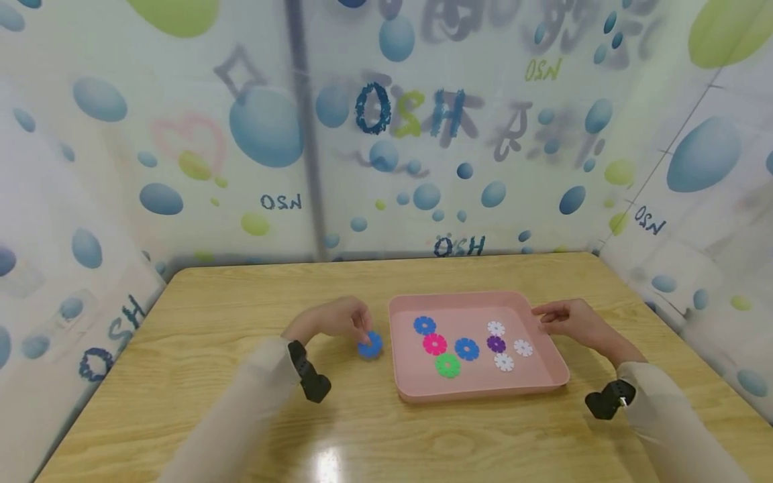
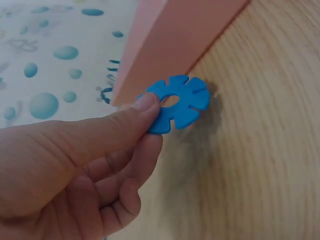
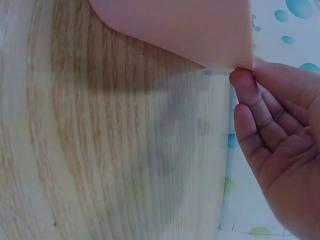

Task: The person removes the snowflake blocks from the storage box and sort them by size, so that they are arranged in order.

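Note:
Between thumb and index finger, my left hand [image 1: 341, 318] pinches a blue notched plastic disc [image 2: 187, 102], one of the flower-shaped interlocking kind with a hole in the middle. The disc is over the table, just left of a shallow pink tray [image 1: 417, 384]. At the tray's right side, my right hand [image 1: 570, 320] pinches the rim, thumb on top and index finger against the outer wall [image 3: 190, 30]. Inside the tray lie two blue discs [image 1: 467, 349], a pink disc [image 1: 435, 344], a green disc [image 1: 447, 365], a purple disc [image 1: 496, 344] and three white discs [image 1: 523, 347].
The tray stands on a wood-grain table [image 1: 211, 349]. Behind the table hangs a pale curtain [image 1: 386, 194] with blue and green spots and lettering. Both wrists wear a black strap [image 1: 309, 372] with a camera.

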The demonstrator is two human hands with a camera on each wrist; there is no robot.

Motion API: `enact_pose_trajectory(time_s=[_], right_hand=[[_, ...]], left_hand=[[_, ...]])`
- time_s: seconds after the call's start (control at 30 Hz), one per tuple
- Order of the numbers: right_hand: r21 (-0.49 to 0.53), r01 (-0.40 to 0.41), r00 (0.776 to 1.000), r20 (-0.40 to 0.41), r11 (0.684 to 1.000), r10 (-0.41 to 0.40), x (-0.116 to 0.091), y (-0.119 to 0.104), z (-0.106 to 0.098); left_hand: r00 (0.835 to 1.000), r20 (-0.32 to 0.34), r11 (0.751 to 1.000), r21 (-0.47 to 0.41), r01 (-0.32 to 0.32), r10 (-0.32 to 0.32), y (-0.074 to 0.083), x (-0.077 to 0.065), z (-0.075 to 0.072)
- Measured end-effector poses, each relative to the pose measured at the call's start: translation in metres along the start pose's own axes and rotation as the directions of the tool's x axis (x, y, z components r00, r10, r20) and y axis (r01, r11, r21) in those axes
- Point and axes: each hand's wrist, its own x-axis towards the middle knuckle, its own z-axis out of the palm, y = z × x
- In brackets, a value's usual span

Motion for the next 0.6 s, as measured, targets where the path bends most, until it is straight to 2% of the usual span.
enact_pose_trajectory(time_s=[0.23,0.6], right_hand=[[0.002,0.019,1.0,-0.009,1.0,-0.019,0.001,0.002,0.0],[-0.003,0.01,1.0,-0.021,1.0,-0.01,0.0,0.003,0.001]], left_hand=[[0.999,-0.016,0.998,-0.04,0.049,-0.05,-0.012,-0.001,0.009],[0.998,-0.027,0.998,-0.005,0.064,-0.064,-0.015,0.002,0.015]])
